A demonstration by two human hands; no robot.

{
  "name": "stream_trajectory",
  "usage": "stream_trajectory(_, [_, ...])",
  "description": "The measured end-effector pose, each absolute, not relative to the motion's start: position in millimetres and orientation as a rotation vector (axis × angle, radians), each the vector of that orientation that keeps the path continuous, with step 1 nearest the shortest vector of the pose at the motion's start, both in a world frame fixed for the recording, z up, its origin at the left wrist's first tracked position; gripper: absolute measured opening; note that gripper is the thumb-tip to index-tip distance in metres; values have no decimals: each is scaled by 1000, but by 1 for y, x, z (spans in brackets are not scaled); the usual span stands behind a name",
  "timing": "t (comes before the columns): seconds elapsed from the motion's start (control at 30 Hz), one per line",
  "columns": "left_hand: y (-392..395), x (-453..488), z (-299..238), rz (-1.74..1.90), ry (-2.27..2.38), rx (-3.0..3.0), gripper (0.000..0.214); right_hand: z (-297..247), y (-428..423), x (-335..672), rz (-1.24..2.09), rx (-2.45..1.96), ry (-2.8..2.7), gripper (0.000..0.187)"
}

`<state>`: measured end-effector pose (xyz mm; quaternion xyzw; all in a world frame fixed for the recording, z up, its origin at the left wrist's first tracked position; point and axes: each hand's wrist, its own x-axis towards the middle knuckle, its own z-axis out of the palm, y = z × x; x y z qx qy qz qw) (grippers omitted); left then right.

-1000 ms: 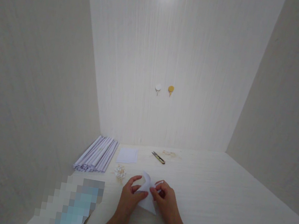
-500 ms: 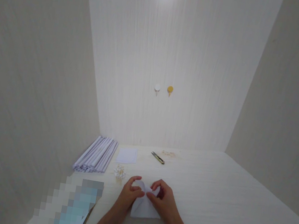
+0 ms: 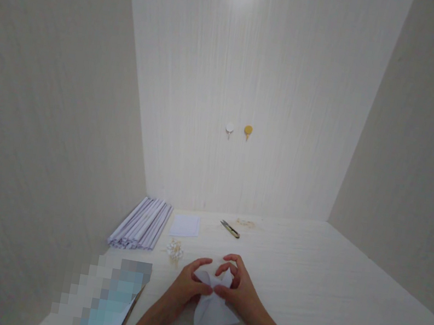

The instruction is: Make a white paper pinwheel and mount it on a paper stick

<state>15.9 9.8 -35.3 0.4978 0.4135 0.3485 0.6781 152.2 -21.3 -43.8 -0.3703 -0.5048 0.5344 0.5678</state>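
A sheet of white paper [image 3: 212, 312] is pinched up in the middle between my two hands, just above the table's near side. My left hand [image 3: 188, 286] grips it from the left, thumb pressed at the gathered centre. From the other side my right hand [image 3: 239, 291] holds it, its thumb nearly meeting the left one and its index finger arched above. The paper's upper edge stands up in folds, while its lower part hangs toward me. Behind the hands lies a small bundle of white-tipped sticks [image 3: 174, 250], perhaps cotton swabs.
Rolled white paper tubes [image 3: 140, 224] are stacked at the left wall. Beside them lie a flat white sheet [image 3: 185, 225], thread snips [image 3: 230, 228] and tan scraps [image 3: 245, 223]. A blurred bluish item [image 3: 115, 295] is at front left. White [image 3: 230, 127] and yellow [image 3: 248, 130] hooks are on the back wall.
The paper has been gathered more tightly at its centre and its lower part has swung toward me and to the right. My right fingers have lifted and arched.
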Motion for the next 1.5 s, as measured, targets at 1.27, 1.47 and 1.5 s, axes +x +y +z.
stream_trajectory(1.27, [5, 21, -34, 945, 979, 1014, 59, -49, -18, 153, 1145, -1060, -992, 46])
stream_trajectory(1.47, [5, 21, -32, 925, 940, 1041, 53, -47, -20, 153, 1185, -1006, -1050, 45])
stream_trajectory(1.5, [5, 22, -32, 934, 948, 1046, 51, -47, -20, 153, 1182, -1005, -1058, 45])
